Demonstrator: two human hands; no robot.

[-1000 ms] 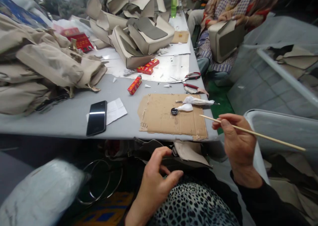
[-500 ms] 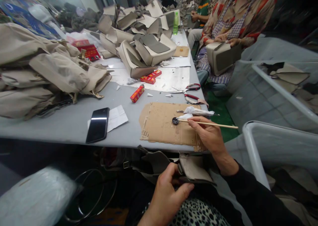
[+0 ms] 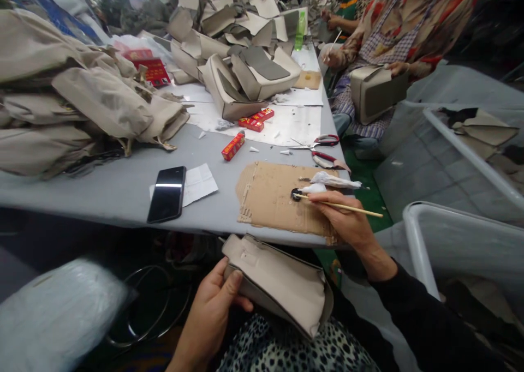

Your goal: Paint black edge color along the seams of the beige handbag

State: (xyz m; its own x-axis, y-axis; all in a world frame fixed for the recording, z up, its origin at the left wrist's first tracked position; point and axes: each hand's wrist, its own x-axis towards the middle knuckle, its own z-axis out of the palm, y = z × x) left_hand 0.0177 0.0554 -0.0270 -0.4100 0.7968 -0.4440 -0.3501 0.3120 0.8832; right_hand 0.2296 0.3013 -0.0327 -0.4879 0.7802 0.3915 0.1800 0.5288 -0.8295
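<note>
My right hand [image 3: 346, 216] pinches a thin wooden stick [image 3: 352, 208] over the cardboard sheet [image 3: 270, 197] near the table's front edge. The stick's far end touches a small round black item [image 3: 296, 194]. Beside that lie white crumpled pieces [image 3: 335, 180]. My left hand [image 3: 215, 298] is closed on the left end of a beige bag piece [image 3: 278, 279] with dark edges, held above my lap. The thumb lies on its near side, and part of the fingers is hidden behind it.
A phone [image 3: 166, 193], red boxes [image 3: 233, 146] and red-handled scissors [image 3: 323, 158] lie on the grey table [image 3: 196, 151]. Beige bags [image 3: 98, 99] are piled left, more pieces behind. At right are grey bins [image 3: 413, 225] and a person [image 3: 385, 39] holding a bag.
The bag piece has come up and turned, showing a long beige side, and my left hand has shifted left to its end. The stick tilts slightly more. The person's one hand has lifted with a stick.
</note>
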